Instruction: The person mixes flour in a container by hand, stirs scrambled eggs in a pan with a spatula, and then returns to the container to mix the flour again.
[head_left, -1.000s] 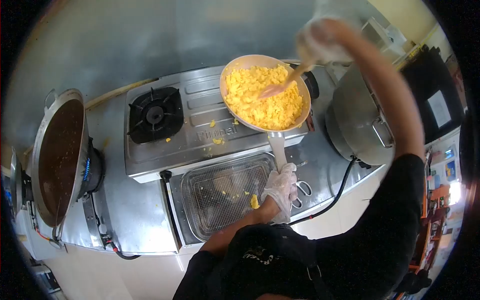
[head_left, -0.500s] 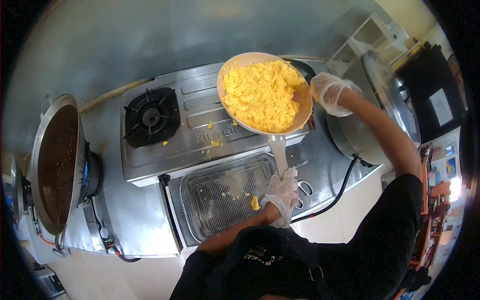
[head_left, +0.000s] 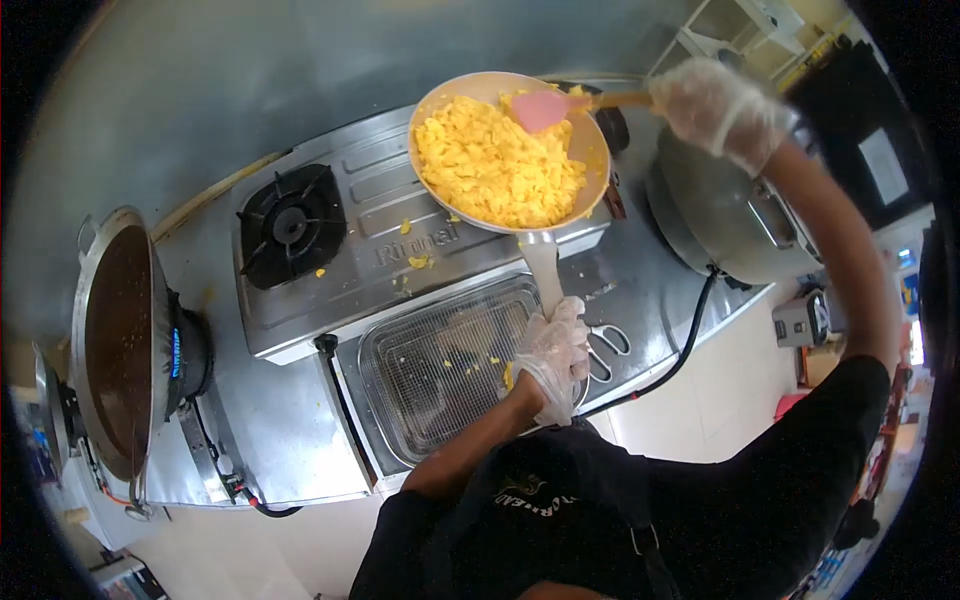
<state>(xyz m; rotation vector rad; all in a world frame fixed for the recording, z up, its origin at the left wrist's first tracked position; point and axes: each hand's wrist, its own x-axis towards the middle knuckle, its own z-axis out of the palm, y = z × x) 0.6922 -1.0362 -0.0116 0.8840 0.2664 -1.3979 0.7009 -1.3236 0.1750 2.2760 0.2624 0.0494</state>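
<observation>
A frying pan (head_left: 597,190) full of yellow scrambled eggs (head_left: 490,165) sits over the right side of the gas stove. My left hand (head_left: 553,350), in a clear plastic glove, is closed round the pan's pale handle (head_left: 541,265). Up at the right, my gloved right hand (head_left: 715,110) grips the wooden handle of a spatula (head_left: 541,109). Its pink head lies against the eggs near the pan's far side. The hand is a little blurred.
Left of the pan is a bare burner (head_left: 291,226) on the stove. A large wok (head_left: 120,340) stands over a blue flame at far left. In front lies a wire rack tray (head_left: 440,370), with scissors (head_left: 608,345) beside it. A big lidded pot (head_left: 720,215) stands right.
My right hand has moved up and right, and the spatula's pink head now shows over the eggs. The pan appears slightly higher and farther left in view.
</observation>
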